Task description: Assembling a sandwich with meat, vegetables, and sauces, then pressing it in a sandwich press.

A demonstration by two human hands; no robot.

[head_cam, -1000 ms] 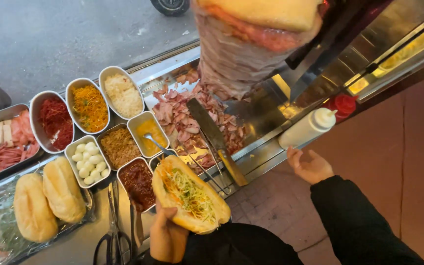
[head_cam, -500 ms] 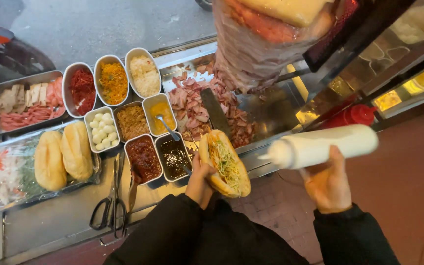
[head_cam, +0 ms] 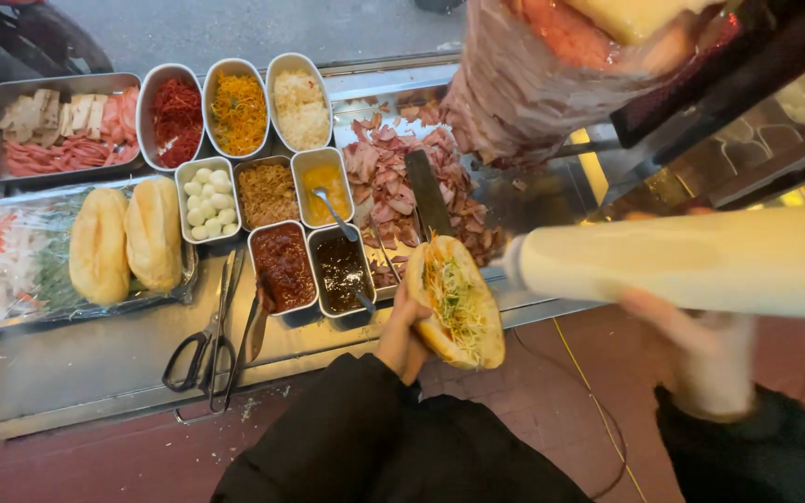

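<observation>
Left hand [head_cam: 401, 337] cups a filled sandwich [head_cam: 456, 303] from below, fingers wrapped on its underside; cut side faces up, showing shredded filling. Long axis of the sandwich runs from upper left to lower right in the view, upper end toward the meat tray [head_cam: 393, 177], lower end over the counter's front edge.

Right hand [head_cam: 701, 359], motion-blurred, is closed round a pale squeeze bottle [head_cam: 691, 263]. Bottle lies almost horizontal, long axis left–right, nozzle end pointing left toward the sandwich; tip is near the bread but apart from it.

Sandwich sits just right of two dark sauce tins [head_cam: 314, 270], each on the counter [head_cam: 95, 359]. Scissors [head_cam: 205, 340] lie on the counter left of the hand, blades pointing up toward the tins. Two plain rolls [head_cam: 128, 237] rest on a wrapped tray further left. Meat cone [head_cam: 533, 79] hangs above the sliced meat.
</observation>
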